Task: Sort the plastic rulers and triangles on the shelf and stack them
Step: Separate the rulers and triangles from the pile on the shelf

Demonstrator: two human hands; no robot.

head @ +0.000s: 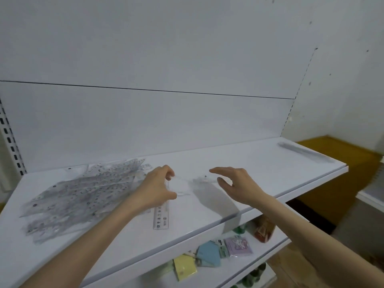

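L hand [159,189] pinches clear triangle [181,189]; R hand [239,185] just beside, fingers relaxed.

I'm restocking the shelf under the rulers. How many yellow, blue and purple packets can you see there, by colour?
Yellow packet: 1
Blue packet: 1
Purple packet: 1
Total: 3
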